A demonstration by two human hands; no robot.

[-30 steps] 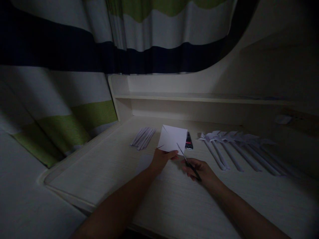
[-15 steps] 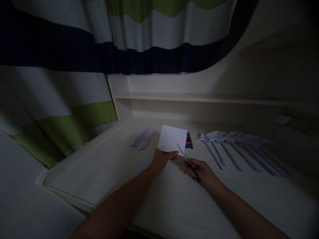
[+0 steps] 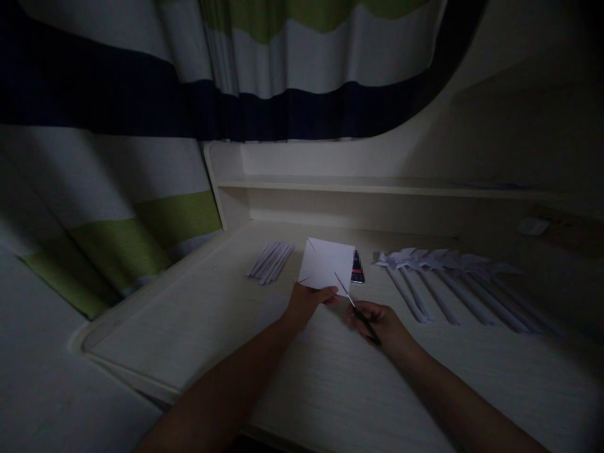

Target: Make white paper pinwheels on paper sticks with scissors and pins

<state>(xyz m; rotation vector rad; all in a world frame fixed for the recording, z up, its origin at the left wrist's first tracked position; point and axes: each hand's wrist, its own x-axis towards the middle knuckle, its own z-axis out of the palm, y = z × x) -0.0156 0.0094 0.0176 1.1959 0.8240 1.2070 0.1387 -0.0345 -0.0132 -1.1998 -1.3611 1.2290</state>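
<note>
My left hand (image 3: 309,302) pinches the lower edge of a white square sheet of paper (image 3: 327,263), thumb on top. Slits run inward from the sheet's upper-left and lower-left corners. My right hand (image 3: 375,322) is closed round the dark handles of a pair of scissors (image 3: 364,324). Their blades reach up and left over the sheet's lower-right corner and look closed together on a cut line there. Partly covered by the paper's right edge, a phone (image 3: 358,272) lies on the desk.
On the left lies a bundle of rolled paper sticks (image 3: 270,261). Several paper pinwheels on sticks (image 3: 446,277) lie in a row at right. Another pale sheet (image 3: 271,313) rests beneath my left forearm. A shelf (image 3: 340,184) spans the back of the desk (image 3: 202,340); curtains (image 3: 117,163) hang at left.
Almost nothing differs. Both hands, the paper and the scissors stay in nearly the same place, with the scissors' handles seeming slightly closer together.
</note>
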